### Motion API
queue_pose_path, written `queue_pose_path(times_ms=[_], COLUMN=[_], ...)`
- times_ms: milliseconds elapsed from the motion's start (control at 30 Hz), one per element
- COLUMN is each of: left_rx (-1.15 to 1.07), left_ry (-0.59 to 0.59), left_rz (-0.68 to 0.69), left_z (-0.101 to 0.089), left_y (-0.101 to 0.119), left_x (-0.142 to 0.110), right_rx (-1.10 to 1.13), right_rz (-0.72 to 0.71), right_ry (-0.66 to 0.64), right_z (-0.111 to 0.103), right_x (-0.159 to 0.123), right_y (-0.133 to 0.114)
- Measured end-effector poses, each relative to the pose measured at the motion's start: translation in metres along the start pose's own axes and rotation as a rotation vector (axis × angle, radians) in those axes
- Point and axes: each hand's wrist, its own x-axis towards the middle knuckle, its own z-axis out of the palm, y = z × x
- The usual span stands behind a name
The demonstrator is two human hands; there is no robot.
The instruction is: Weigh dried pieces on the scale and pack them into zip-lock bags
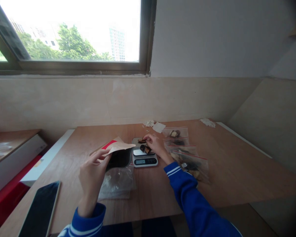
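Observation:
My left hand (pixel 92 174) grips the open mouth of a brown paper pouch (pixel 115 149) with a red stripe, held tilted just left of a small digital kitchen scale (pixel 144 156). My right hand (pixel 156 144) reaches over the scale's platform, fingers curled and pinching a dark dried piece (pixel 141 140) at its far edge. More dark pieces (pixel 146 149) lie on the platform. Both arms wear blue sleeves with white stripes.
Several clear zip bags with red strips (pixel 185 154), holding dark pieces, lie right of the scale. A stack of empty clear bags (pixel 117 184) rests under the pouch. A dark tablet (pixel 39 210) lies front left. White scraps (pixel 158 127) sit by the wall on the wooden table (pixel 236 164).

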Motion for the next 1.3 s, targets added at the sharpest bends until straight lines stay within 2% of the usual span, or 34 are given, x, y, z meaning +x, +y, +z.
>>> queue_pose_path(times_ms=[100,167,233,367,467,633,733,967,1100,1300], left_rx=[0.014,0.016,0.013,0.002,0.009,0.014,0.015,0.008,-0.014,-0.007], left_ry=[-0.002,-0.001,0.001,0.0,0.002,0.005,-0.008,0.004,0.005,-0.008], left_rz=[0.007,0.012,0.022,0.055,0.055,0.071,0.086,0.085,0.074,0.057], left_z=[0.001,0.0,-0.002,-0.003,-0.002,0.001,0.001,-0.005,-0.005,-0.004], left_y=[0.001,-0.001,-0.003,-0.003,-0.001,0.0,-0.001,-0.003,-0.004,-0.004], left_x=[0.001,0.001,0.002,0.003,0.003,0.001,0.0,0.002,0.001,0.002], right_rx=[-0.034,-0.073,-0.067,-0.017,-0.116,-0.405,-0.454,-0.41,-0.448,-0.4], right_rz=[-0.072,-0.062,-0.052,-0.031,0.011,0.1,0.109,0.137,0.138,0.078], right_ry=[-0.182,-0.197,-0.152,0.025,0.085,0.091,0.073,0.016,0.032,0.019], right_z=[0.01,0.012,0.007,-0.018,-0.031,-0.022,-0.013,-0.017,-0.016,-0.012], right_x=[0.001,-0.001,-0.005,-0.022,-0.048,-0.099,-0.115,-0.112,-0.114,-0.118], right_y=[-0.012,-0.013,-0.013,-0.008,0.003,0.028,0.035,0.032,0.028,0.021])
